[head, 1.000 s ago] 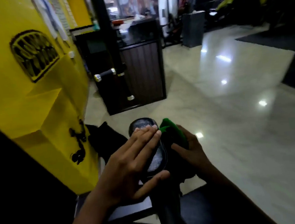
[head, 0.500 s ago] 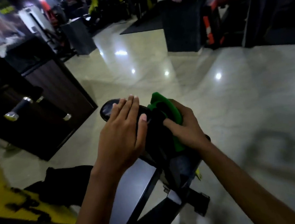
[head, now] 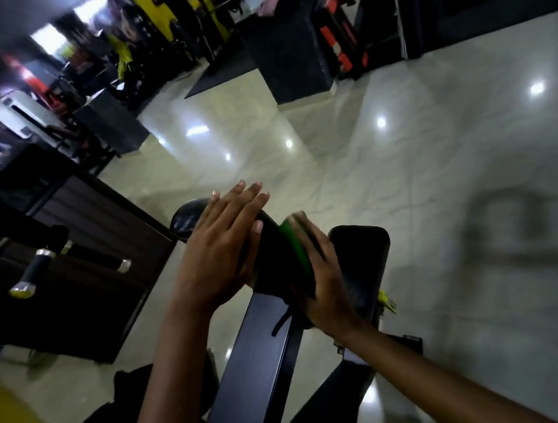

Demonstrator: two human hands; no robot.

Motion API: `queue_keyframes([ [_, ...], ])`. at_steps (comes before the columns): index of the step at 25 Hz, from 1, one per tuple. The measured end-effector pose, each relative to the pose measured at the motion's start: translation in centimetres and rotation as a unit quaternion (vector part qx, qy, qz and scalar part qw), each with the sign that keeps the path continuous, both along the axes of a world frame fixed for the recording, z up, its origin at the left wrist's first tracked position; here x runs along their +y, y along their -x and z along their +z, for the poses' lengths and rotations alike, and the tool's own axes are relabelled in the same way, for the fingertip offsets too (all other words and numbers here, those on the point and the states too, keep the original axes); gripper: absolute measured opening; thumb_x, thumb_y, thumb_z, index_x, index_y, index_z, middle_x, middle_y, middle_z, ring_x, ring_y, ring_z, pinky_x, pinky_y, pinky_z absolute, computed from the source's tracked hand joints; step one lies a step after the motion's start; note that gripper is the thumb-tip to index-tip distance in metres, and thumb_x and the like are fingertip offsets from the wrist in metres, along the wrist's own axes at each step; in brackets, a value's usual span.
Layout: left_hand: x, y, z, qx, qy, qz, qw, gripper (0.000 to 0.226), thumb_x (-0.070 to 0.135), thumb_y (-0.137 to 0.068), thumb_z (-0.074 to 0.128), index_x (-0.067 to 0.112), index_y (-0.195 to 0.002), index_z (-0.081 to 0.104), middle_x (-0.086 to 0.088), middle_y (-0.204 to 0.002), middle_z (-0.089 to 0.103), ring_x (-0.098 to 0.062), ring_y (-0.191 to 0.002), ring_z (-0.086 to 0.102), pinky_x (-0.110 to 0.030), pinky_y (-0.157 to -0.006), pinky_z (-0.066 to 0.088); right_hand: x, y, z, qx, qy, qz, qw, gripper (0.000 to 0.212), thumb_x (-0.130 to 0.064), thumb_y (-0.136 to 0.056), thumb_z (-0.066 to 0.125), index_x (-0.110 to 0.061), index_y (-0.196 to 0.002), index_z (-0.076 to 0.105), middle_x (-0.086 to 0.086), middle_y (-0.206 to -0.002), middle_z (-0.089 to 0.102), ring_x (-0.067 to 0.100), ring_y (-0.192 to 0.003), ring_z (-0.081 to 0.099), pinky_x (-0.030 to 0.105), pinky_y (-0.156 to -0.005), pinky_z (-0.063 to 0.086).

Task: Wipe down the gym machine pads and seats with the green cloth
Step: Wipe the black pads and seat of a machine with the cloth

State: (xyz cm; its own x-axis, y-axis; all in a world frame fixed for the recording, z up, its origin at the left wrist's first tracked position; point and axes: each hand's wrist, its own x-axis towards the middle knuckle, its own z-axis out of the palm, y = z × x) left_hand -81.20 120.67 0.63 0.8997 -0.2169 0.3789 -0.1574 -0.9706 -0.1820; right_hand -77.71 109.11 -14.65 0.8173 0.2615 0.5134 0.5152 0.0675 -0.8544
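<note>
Both hands work one black pad: left hand flat, steadying it; right hand pressing the green cloth against its side. Mid-wipe, I'd say; the neighbouring pad probably follows.

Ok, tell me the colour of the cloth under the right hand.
Green: the cloth, pressed against the black pad by the right hand, head view.

1. We see the green cloth as a narrow, blurred strip pressed flat against the right side of the black pad.
2. We see the black pad, rounded and glossy, standing on edge atop the dark machine frame.
3. We see a second black pad, rounded-rectangular, just right of the cloth.
</note>
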Motion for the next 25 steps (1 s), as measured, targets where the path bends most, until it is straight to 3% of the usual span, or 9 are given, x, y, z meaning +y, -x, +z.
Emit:
queue_keyframes([
  [2, -0.3, 0.0, -0.8, -0.034, -0.049, -0.025, 0.998, 0.038, 0.015, -0.098, 0.036, 0.005, -0.127, 0.058, -0.009, -0.141, 0.049, -0.026, -0.136, 0.039, -0.047, -0.111, 0.031, -0.9, 0.2, -2.5, 0.002, 0.032, 0.005, 0.999, 0.065, -0.021, -0.088, 0.055, -0.021, -0.147, 0.028, -0.001, -0.155, 0.022, 0.018, -0.141, 0.029, 0.043, -0.11, 0.035],
  [4, -0.3, 0.1, -1.3, -0.06, -0.075, -0.044, 0.994, 0.035, 0.011, -0.097, 0.038, 0.003, -0.122, 0.062, -0.011, -0.138, 0.052, -0.028, -0.134, 0.041, -0.048, -0.11, 0.033, -1.2, 0.1, -2.7, 0.088, 0.027, 0.005, 0.996, 0.062, -0.031, -0.086, 0.049, -0.026, -0.145, 0.032, -0.003, -0.151, 0.028, 0.016, -0.139, 0.032, 0.043, -0.11, 0.035],
  [7, -0.3, 0.1, -1.8, -0.084, -0.116, -0.045, 0.989, 0.033, 0.011, -0.097, 0.041, 0.001, -0.119, 0.063, -0.014, -0.136, 0.054, -0.031, -0.133, 0.042, -0.049, -0.11, 0.033, -0.2, 0.6, -1.0, 0.091, 0.011, 0.001, 0.996, 0.066, -0.015, -0.084, 0.058, -0.017, -0.145, 0.034, 0.004, -0.151, 0.031, 0.014, -0.14, 0.029, 0.026, -0.114, 0.028],
  [11, -0.8, 0.9, -3.0, -0.102, -0.18, -0.015, 0.978, 0.035, 0.015, -0.095, 0.049, 0.001, -0.125, 0.06, -0.013, -0.137, 0.053, -0.034, -0.136, 0.035, -0.051, -0.114, 0.023, -0.4, 0.5, -3.8, 0.138, 0.014, -0.031, 0.99, 0.057, -0.023, -0.083, 0.049, -0.026, -0.139, 0.036, -0.006, -0.141, 0.034, 0.018, -0.133, 0.038, 0.045, -0.107, 0.04],
  [13, -1.1, 1.3, -3.8, -0.111, -0.207, 0.0, 0.972, 0.037, 0.019, -0.094, 0.05, 0.004, -0.127, 0.059, -0.01, -0.138, 0.053, -0.035, -0.137, 0.029, -0.054, -0.116, 0.014, -0.1, 0.8, -3.1, 0.184, -0.015, -0.032, 0.982, 0.052, -0.033, -0.085, 0.05, -0.023, -0.135, 0.042, -0.003, -0.14, 0.038, 0.02, -0.132, 0.041, 0.041, -0.108, 0.038],
  [16, -1.3, 1.5, -4.7, -0.105, -0.248, 0.026, 0.963, 0.038, 0.019, -0.094, 0.05, 0.006, -0.129, 0.058, -0.005, -0.141, 0.051, -0.032, -0.14, 0.023, -0.056, -0.115, -0.005, 0.3, 1.8, -3.4, 0.157, -0.01, -0.006, 0.987, 0.058, -0.02, -0.086, 0.051, -0.012, -0.142, 0.04, 0.008, -0.148, 0.034, 0.016, -0.138, 0.031, 0.026, -0.113, 0.028],
  [19, -1.7, 1.6, -5.7, -0.074, -0.306, 0.028, 0.949, 0.044, 0.012, -0.087, 0.056, 0.003, -0.131, 0.055, -0.008, -0.143, 0.048, -0.026, -0.142, 0.028, -0.051, -0.114, -0.015, -0.4, 0.5, -6.2, 0.247, 0.013, -0.014, 0.969, 0.057, -0.003, -0.076, 0.053, -0.006, -0.133, 0.049, 0.014, -0.137, 0.046, 0.025, -0.129, 0.043, 0.037, -0.109, 0.036],
  [22, -2.2, 1.3, -6.9, -0.03, -0.33, 0.0, 0.943, 0.042, 0.007, -0.085, 0.051, -0.003, -0.125, 0.058, -0.017, -0.135, 0.054, -0.032, -0.135, 0.04, -0.045, -0.118, -0.006, 0.0, 1.1, -5.6, 0.256, -0.006, -0.024, 0.966, 0.056, -0.019, -0.082, 0.056, -0.005, -0.135, 0.048, 0.01, -0.137, 0.045, 0.021, -0.128, 0.043, 0.028, -0.107, 0.034],
  [25, -2.5, 0.5, -7.4, 0.003, -0.351, -0.012, 0.936, 0.038, 0.006, -0.086, 0.047, -0.006, -0.12, 0.06, -0.021, -0.125, 0.06, -0.038, -0.127, 0.048, -0.047, -0.118, 0.005, 0.2, 1.1, -7.3, 0.227, 0.012, -0.033, 0.973, 0.056, -0.001, -0.078, 0.053, -0.004, -0.135, 0.048, 0.016, -0.138, 0.045, 0.026, -0.132, 0.041, 0.037, -0.11, 0.035],
])
